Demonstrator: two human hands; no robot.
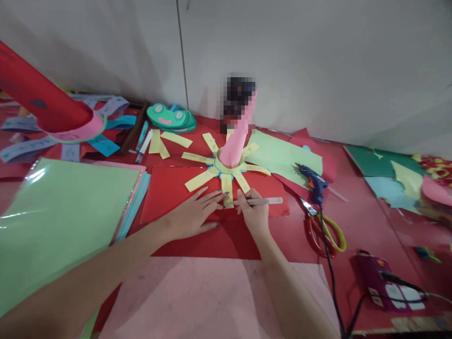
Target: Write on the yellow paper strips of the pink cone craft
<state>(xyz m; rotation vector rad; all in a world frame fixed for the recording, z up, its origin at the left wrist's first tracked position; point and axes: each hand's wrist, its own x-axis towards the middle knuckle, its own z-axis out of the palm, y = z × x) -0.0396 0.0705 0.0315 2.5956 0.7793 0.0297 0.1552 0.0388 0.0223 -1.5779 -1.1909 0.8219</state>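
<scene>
Yellow strips point(202, 179) with dark drawn patterns, pink cone point(233, 148), whitish pen point(264, 201), red sheet point(169, 188)

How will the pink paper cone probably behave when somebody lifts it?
The pink cone looks like rolled paper, so it is probably light and may dent if squeezed. The yellow strips spread around its base look thin and would likely bend or droop if they lift with it.

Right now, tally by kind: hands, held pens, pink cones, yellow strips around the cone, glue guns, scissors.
Hands (left hand, right hand): 2
Held pen: 1
Pink cone: 1
Yellow strips: 8
Glue gun: 1
Scissors: 1 pair
Total: 14
</scene>
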